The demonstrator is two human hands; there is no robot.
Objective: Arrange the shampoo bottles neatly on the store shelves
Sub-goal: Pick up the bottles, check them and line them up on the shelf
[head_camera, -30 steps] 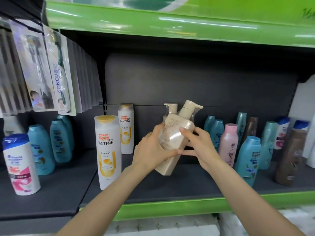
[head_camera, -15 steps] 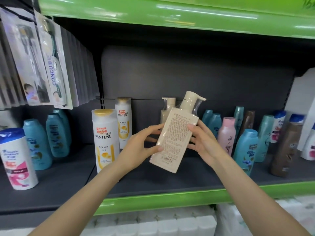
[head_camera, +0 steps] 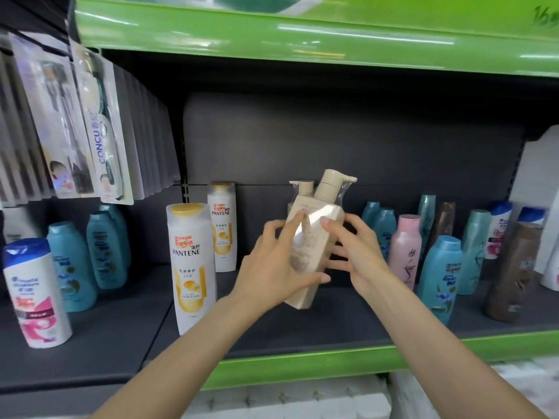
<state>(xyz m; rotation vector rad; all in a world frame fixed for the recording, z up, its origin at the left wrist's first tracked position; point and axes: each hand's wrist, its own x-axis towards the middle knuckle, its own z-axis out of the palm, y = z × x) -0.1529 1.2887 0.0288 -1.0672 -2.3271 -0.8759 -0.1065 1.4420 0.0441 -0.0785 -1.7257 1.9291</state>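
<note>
Beige pump bottle tilted above shelf, gripped by left hand; right hand likewise

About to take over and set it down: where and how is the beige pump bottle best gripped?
Grip the flat-sided body of the beige pump bottle at mid-height, from its two sides, as the left hand and right hand do now. It is tilted, pump leaning right, and wrapped in glossy film, so it is probably slippery. Avoid the pump head, which is narrow and offers less hold.

The two white bottles say PANTENE. The toothbrush pack says CONCU. The small print on the others is too blurry.
</note>
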